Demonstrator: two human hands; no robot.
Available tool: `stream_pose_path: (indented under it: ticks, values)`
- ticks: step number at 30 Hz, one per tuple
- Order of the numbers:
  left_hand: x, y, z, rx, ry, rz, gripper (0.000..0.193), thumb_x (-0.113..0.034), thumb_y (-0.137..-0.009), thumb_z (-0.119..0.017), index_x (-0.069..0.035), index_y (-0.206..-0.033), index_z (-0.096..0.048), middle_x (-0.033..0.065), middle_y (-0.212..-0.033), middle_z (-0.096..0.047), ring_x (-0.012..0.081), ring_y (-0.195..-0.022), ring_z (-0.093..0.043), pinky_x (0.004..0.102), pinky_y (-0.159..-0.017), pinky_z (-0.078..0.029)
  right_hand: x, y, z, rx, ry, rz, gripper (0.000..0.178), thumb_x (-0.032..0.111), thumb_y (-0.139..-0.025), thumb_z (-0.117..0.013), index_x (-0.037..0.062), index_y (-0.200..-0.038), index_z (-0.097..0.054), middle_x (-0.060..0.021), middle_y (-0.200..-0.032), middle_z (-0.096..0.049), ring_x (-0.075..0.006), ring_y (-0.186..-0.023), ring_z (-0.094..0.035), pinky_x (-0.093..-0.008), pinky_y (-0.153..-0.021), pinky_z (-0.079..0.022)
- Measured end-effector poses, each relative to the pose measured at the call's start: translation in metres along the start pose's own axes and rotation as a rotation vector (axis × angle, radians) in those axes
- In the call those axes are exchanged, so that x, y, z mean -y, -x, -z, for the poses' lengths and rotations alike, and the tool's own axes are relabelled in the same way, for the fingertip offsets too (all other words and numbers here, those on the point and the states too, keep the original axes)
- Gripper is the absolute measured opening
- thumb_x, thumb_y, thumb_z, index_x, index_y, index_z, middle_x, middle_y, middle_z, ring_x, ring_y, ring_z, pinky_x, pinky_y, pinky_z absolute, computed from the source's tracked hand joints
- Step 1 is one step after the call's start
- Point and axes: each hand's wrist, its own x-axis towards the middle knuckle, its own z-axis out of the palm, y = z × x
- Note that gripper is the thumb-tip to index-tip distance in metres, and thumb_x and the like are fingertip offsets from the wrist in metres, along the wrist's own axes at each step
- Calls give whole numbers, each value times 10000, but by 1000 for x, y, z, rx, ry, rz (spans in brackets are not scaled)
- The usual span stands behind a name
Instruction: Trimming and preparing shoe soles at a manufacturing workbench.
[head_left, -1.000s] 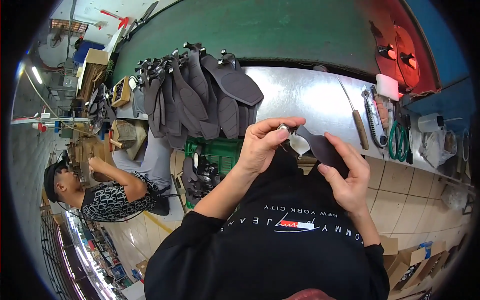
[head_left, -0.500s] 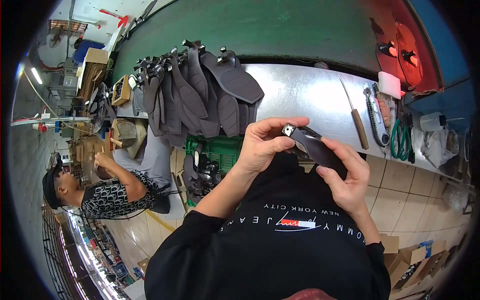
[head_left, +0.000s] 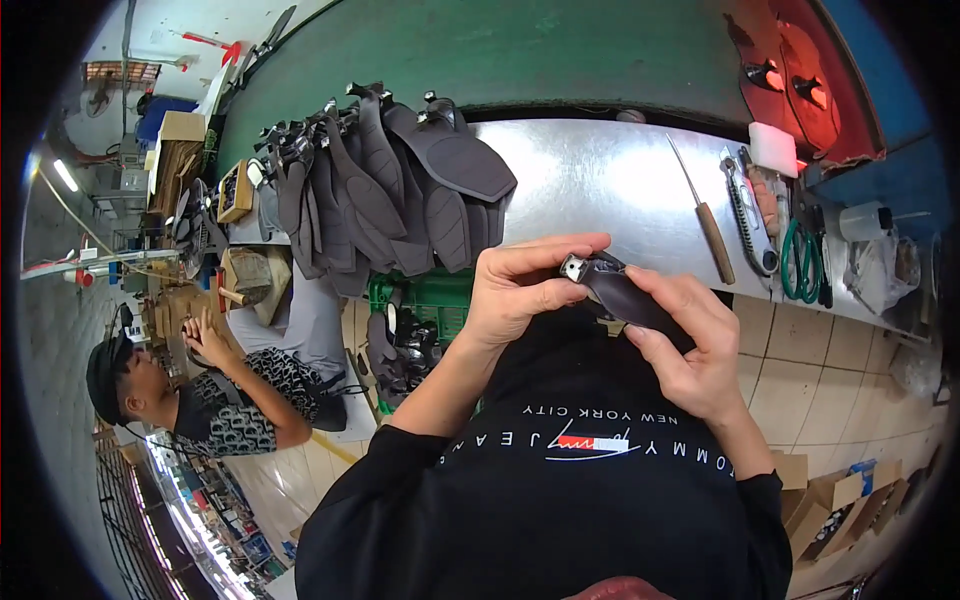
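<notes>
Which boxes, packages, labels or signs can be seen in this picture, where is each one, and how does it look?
Brown cardboard box: far upper left, beyond the grey metal table, rectangular, plain.
Flattened brown cardboard boxes: on the tiled floor, lower right, one with a blue patch.
Small white block: right end of the table, rectangular.
Printed chest label: on the person's black shirt, white letters with a small red, white and blue bar.

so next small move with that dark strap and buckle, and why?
Probably draw the strap end further through the metal buckle. The left hand pinches the buckle at the tip of the dark leather strap, and the right hand grips the strap just behind it, so both are placed for that pull.
</notes>
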Motion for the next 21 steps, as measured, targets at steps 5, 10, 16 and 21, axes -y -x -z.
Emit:
stream_pose_path:
  ticks: [5,10,16,21]
  values:
    - [4,-3,4,177,-128,-263,375,110,-772,-666,42,-1140,-670,251,-1235,-613,257,-1067,-648,284,-830,-547,5,-4,2,18,27,33,452,-21,-707,-707,6,-1155,-647,-140,-883,-645,-267,-755,-644,-325,-671,-508]
    - [4,0,5,230,-65,-202,410,134,-782,-600,37,-1176,-654,267,-1309,-558,275,-1118,-622,291,-854,-538,5,-4,1,17,84,57,447,-11,-702,-715,14,-1143,-649,-137,-876,-642,-282,-745,-642,-343,-659,-512]
    - [-1,0,4,278,-191,-240,439,149,-773,-549,42,-1188,-648,257,-1352,-531,273,-1186,-585,289,-882,-519,4,-2,-2,-3,179,85,426,18,-705,-725,18,-1125,-652,-125,-864,-634,-291,-734,-631,-359,-655,-513]
    - [-3,3,0,315,-246,-191,440,144,-789,-550,36,-1206,-639,240,-1389,-504,258,-1222,-561,284,-908,-503,1,-1,-5,32,258,111,424,39,-725,-715,12,-1140,-635,-124,-870,-629,-292,-740,-626,-363,-655,-507]
